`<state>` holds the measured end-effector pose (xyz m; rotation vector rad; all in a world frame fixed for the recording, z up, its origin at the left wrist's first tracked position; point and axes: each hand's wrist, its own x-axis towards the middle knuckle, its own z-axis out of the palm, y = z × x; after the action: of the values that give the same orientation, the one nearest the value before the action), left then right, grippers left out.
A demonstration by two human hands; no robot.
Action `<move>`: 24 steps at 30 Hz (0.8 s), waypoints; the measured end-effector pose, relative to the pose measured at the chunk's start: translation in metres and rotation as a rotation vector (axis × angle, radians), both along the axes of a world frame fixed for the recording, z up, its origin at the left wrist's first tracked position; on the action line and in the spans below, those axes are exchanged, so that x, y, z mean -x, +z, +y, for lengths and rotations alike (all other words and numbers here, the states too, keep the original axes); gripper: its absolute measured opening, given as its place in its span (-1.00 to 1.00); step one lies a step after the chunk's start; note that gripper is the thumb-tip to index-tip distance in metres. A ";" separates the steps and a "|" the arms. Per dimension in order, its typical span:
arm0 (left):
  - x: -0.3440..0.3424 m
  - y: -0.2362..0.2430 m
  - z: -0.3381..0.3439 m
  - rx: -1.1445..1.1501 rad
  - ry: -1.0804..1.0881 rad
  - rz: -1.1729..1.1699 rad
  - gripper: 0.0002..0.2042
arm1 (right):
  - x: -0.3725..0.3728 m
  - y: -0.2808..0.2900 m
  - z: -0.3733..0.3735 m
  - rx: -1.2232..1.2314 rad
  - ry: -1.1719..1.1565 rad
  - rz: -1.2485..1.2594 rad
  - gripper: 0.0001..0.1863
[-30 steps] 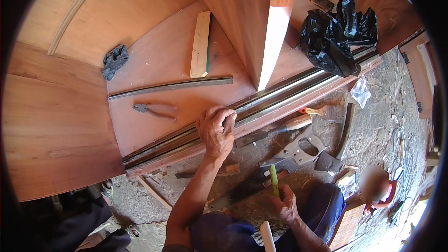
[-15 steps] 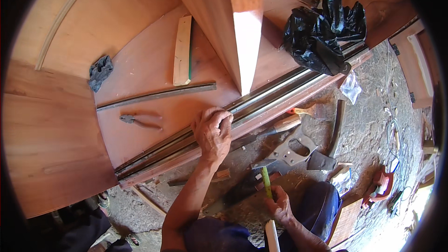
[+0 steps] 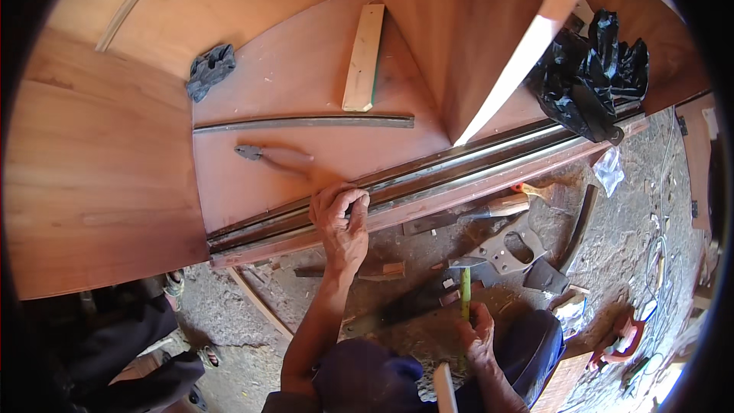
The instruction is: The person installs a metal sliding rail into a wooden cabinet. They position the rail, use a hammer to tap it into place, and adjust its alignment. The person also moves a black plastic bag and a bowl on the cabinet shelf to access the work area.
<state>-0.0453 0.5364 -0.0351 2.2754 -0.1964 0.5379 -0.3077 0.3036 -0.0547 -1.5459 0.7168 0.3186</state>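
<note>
My left hand [image 3: 341, 218] rests on the dark grooved rail [image 3: 451, 177] along the cabinet's front edge. Its fingers are pinched together, and what is between them, if anything, is too small to make out. Lower right, my right hand [image 3: 477, 330] is wrapped round the yellow-green handle of a hammer [image 3: 465, 291], its metal head pointing away from me. On the reddish cabinet panel beyond my left hand lie pliers [image 3: 275, 154], a dark strip [image 3: 306, 122] and a pale wood block [image 3: 365, 61].
A black plastic bag [image 3: 585, 80] sits on the rail's right end; a dark cloth [image 3: 210, 71] lies far left. On the floor are a handsaw [image 3: 508, 248], a brush [image 3: 544, 194], a chisel [image 3: 505, 205] and a hatchet [image 3: 549, 278]. Another person's legs [image 3: 138, 336] show lower left.
The view has turned, so the cabinet and tools appear farther right. My left hand has slid left along the rail, nearer the pliers. My right hand keeps its grip on the hammer.
</note>
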 end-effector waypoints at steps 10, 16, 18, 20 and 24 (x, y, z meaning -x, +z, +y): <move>0.000 0.005 -0.017 -0.082 0.056 0.013 -0.90 | -0.015 0.019 0.007 0.031 -0.018 0.012 -0.68; -0.001 0.007 -0.022 -0.116 0.078 0.046 -0.89 | -0.007 0.008 0.005 0.065 0.026 -0.003 -0.67; -0.001 0.009 -0.023 -0.122 0.074 0.048 -0.90 | -0.004 0.004 0.003 0.110 0.047 -0.027 -0.66; -0.001 0.009 -0.022 -0.126 0.064 0.052 -0.90 | -0.004 0.002 0.003 0.113 0.050 -0.053 -0.66; 0.000 0.007 -0.021 -0.147 0.050 0.040 -0.90 | -0.007 0.007 0.003 0.080 0.030 -0.031 -0.67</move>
<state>-0.0449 0.5150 -0.0279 2.4376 -0.1647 0.5175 -0.3006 0.3070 -0.0477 -1.6354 0.6900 0.2900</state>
